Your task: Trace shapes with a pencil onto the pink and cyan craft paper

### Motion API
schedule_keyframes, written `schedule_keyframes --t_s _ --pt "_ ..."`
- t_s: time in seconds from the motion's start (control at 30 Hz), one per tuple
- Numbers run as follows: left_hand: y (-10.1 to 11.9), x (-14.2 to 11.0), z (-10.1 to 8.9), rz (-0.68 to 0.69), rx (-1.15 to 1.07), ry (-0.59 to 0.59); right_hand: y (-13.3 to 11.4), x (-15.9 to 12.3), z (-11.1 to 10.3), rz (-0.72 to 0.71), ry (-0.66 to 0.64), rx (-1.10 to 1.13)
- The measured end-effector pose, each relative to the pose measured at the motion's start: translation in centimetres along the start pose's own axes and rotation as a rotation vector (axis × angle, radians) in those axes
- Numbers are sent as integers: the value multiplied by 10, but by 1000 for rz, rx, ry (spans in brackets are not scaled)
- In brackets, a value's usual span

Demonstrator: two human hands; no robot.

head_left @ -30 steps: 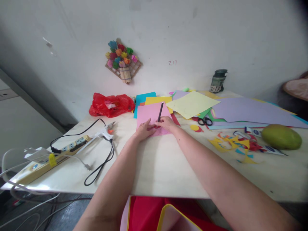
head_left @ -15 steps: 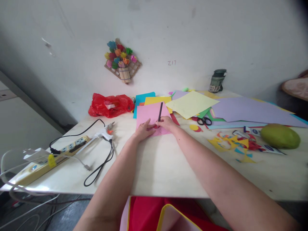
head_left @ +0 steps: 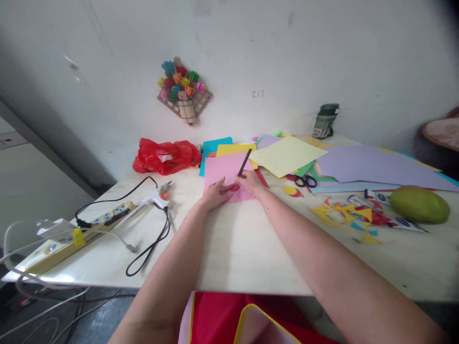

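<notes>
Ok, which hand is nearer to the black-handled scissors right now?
Right. The right hand, gripping the black pen, is to the left of the scissors; the left hand, resting on the pink paper, is farther left.

Disc (head_left: 234, 187) on ppr (head_left: 219, 169), scissors (head_left: 305, 181) R

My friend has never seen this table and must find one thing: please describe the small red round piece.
On the pale table, near the middle, find the pink sheet. The small red round piece lies on it, next to the left hand. Unlike the thin circle outlines drawn beside it, this piece is solid red.
</notes>
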State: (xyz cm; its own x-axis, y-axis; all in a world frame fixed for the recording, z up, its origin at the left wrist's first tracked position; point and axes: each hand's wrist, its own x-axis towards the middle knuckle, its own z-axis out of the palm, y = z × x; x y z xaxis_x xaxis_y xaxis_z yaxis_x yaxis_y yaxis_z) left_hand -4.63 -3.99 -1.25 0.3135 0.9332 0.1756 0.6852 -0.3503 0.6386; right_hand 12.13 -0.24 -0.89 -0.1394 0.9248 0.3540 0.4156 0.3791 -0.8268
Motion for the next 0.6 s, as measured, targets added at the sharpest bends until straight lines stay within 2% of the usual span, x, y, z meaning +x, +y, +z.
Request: schedule_keyframes --t_s 0.1,0.27,0.43,0.6 --pt "0 1 1 -26 -3 13 -8 -3 3 -4 11 58" --pt "5 -1 2 -75 101 46 -6 -4 13 87 -129 116" --pt "7 -3 2 -112 170 81 8 0 20 29 -106 24" --pt "5 -2 0 -113 183 81 4 -2 20 54 -129 51"
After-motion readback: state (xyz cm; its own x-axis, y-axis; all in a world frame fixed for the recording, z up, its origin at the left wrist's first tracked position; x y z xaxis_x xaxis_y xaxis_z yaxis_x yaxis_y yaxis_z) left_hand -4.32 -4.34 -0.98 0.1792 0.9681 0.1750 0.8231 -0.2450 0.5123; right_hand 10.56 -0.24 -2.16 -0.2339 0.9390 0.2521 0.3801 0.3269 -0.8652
